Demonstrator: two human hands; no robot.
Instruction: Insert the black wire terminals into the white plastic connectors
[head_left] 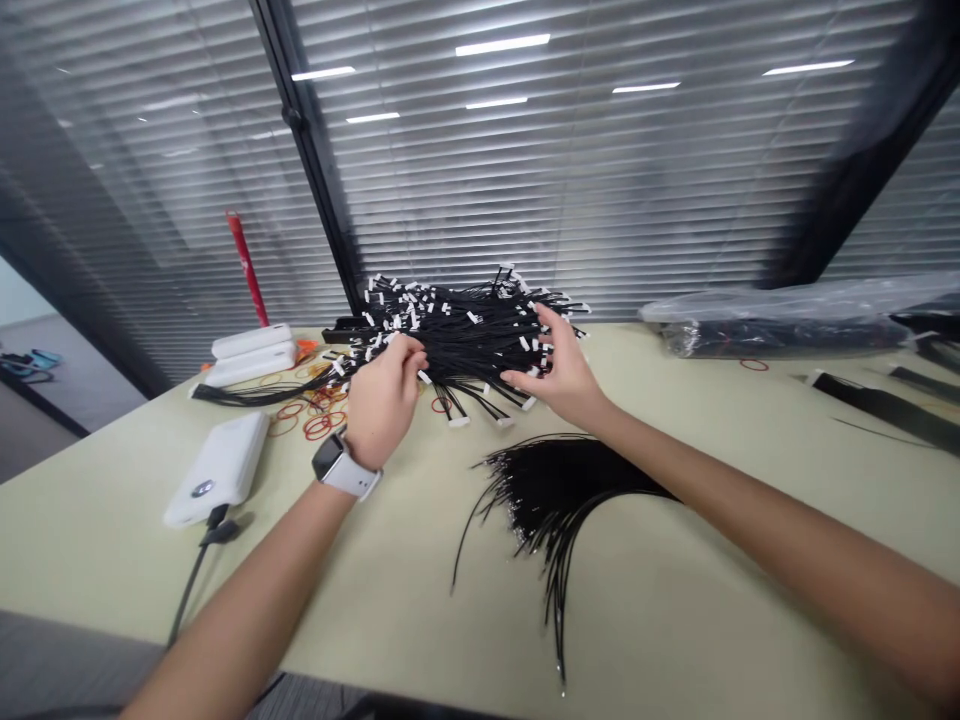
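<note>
A heap of black cables with white connectors (472, 325) lies at the back of the pale table, against the glass. My left hand (386, 395), with a watch (345, 468) on its wrist, is at the heap's left front; its fingers are pinched together, and what they hold, if anything, is too small to make out. At the heap's right front is my right hand (562, 370), thumb and fingers apart around the connector ends, closed on nothing. A bundle of loose black wires (562, 485) with bare tips lies nearer, partly beneath my right forearm.
Rubber bands (322, 425) lie left of the heap. White power banks (251, 355) sit behind them, and another (221, 470) with a cable is nearer. A plastic-wrapped bundle (780, 325) and black cable strips (885, 408) are at right. A red stick (247, 270) stands at back left.
</note>
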